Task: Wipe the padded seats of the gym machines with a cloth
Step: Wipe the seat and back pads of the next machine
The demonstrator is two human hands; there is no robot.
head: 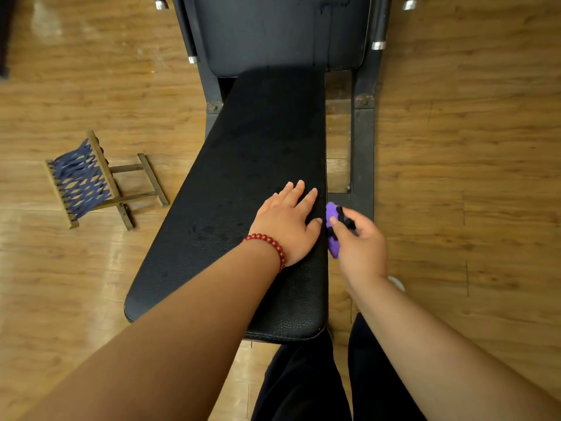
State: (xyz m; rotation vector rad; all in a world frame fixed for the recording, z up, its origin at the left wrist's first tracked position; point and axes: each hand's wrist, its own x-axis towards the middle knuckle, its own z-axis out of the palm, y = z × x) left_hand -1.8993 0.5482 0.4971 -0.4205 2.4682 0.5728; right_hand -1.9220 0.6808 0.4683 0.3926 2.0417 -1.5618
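At nine o'clock from the padded seat, a small folding stool [91, 177] with blue woven straps stands on the wooden floor [76, 284], well apart from the seat's left edge. Bare floor runs between them.

The black padded seat [243, 165] runs from twelve o'clock, where it meets the backrest pad [282, 31], down to its rounded near end at six o'clock. It widens toward that near end. Its left edge slants and its right edge runs straight.

The left hand [288, 220] lies flat on the seat close to the right edge. Its palm is down, its fingers are straight and slightly spread toward twelve o'clock, and it grasps nothing. A red bead bracelet [270, 243] circles the wrist. The padding from the fingertips up to the backrest is uncovered, as is the wide stretch at nine o'clock from the hand.

Just past the seat's right edge, at three o'clock from the left thumb, the right hand [358, 241] is curled around a purple cloth [332, 217] with a black part across it. The forefinger and thumb are clenched on it. The cloth sits just beside the seat's edge, and I cannot tell whether it touches the padding.

Beyond it at two o'clock, the dark metal frame [362, 147] runs parallel to the seat, with a narrow strip of floor between them. Black trousers [303, 384] fill the picture at six o'clock.
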